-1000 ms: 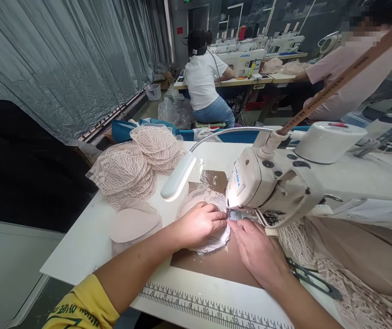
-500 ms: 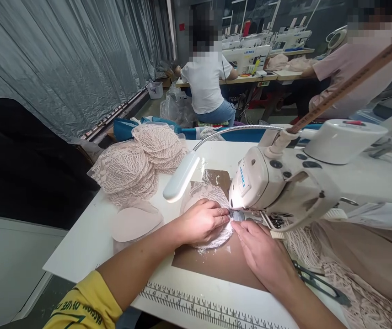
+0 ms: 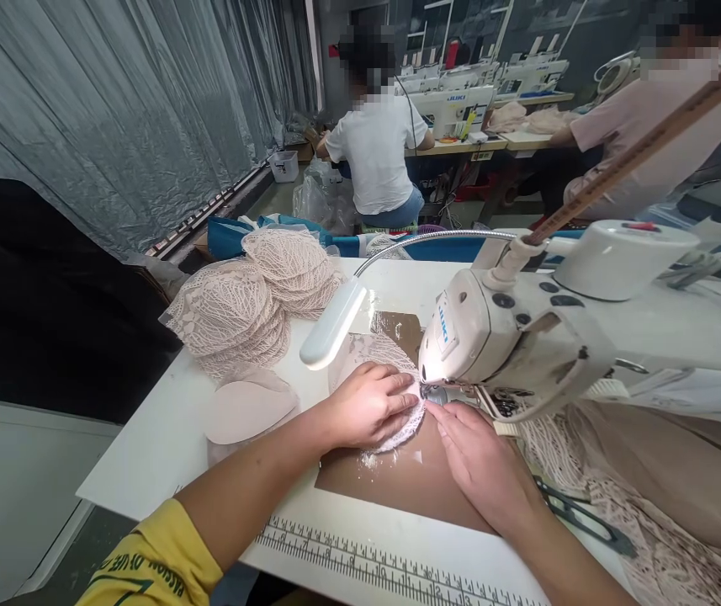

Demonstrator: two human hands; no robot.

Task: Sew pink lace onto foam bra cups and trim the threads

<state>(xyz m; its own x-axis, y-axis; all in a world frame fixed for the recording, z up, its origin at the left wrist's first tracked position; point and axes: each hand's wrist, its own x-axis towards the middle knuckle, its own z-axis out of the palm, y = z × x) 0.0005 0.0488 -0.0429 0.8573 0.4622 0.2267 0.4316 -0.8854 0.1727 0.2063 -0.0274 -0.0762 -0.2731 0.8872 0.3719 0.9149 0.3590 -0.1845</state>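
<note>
A pale pink lace cup piece (image 3: 369,347) lies under the sewing machine's (image 3: 470,328) needle area, its curved edge by the presser foot. My left hand (image 3: 376,406) rests on top of the lace with fingers stretched out flat, the fingertips close to the foot. At the near side of the foot, my right hand (image 3: 486,459) has its fingers together and its index fingertip on the lace edge; its thumb is mostly hidden. Below the work is a brown sheet (image 3: 391,488). The white lamp (image 3: 333,324) lights the spot.
Lace cup pieces are stacked (image 3: 225,311) at the back left, near a smooth beige cup (image 3: 251,411). Dark thread snips or scissors (image 3: 587,518) lie right of my right hand, beside beige fabric (image 3: 663,471). A ruler scale (image 3: 360,564) runs along the table front. Two people sit beyond.
The lace piece has turned slightly and its near edge has drawn up toward the foot. My left fingers have spread a little; my right hand stays nearly in place.
</note>
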